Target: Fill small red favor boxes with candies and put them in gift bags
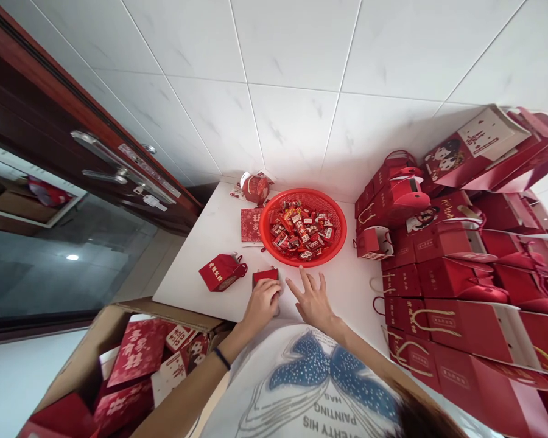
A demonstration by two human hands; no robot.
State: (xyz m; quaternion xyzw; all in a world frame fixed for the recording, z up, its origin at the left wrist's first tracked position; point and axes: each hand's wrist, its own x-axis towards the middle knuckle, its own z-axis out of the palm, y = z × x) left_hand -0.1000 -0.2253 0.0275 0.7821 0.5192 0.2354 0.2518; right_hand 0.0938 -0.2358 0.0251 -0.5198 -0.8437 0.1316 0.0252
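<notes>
My left hand (262, 301) has its fingers curled together over the near side of a small red box (265, 276) on the white table (182, 267). Fingers spread and holding nothing, my right hand (311, 298) hovers by the near rim of a red plastic basket (341, 214). Many small wrapped candies (304, 231) fill the basket's bottom. To the left of the small box lies a red gift box (221, 272) with gold characters and a handle. A flat red patterned packet (250, 226) rests against the basket's left side.
Rows of red gift bags (442, 284) are stacked along the right. At the lower left, a cardboard box (80, 347) contains red packets. A red round item (254, 188) stands near the wall. The dark door (50, 115) with a metal handle is at the left.
</notes>
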